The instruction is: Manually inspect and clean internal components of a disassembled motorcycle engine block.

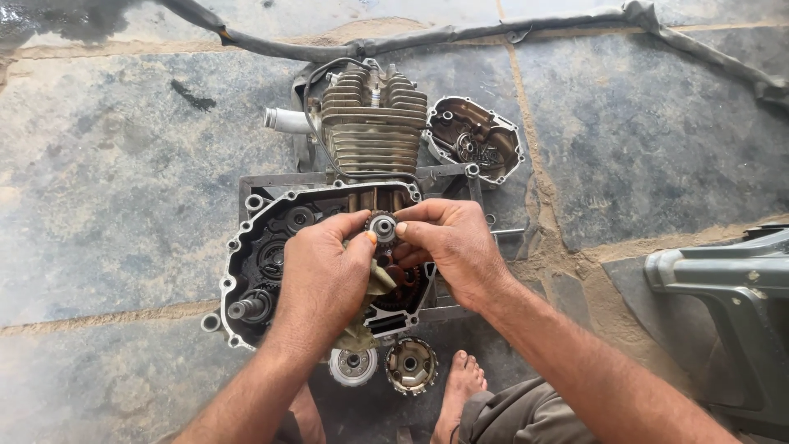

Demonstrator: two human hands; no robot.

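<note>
Head view: both hands pinch a small gear over the open crankcase

Left hand (325,267) and right hand (448,242) pinch the small gear (383,227) between fingertips, just above the open crankcase (246,271). Behind the crankcase stands the finned cylinder (371,123); right of that lies the engine cover (477,140).

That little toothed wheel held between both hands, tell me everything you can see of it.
The small gear is a round, grey metal wheel with fine teeth around its rim and a pale hub with a dark centre hole. It looks worn and oily. It faces the camera, held above the open engine case, just below the finned cylinder. The left hand pinches it from the left with thumb and fingertips; the right hand grips its right edge. Its back side is hidden.
</note>
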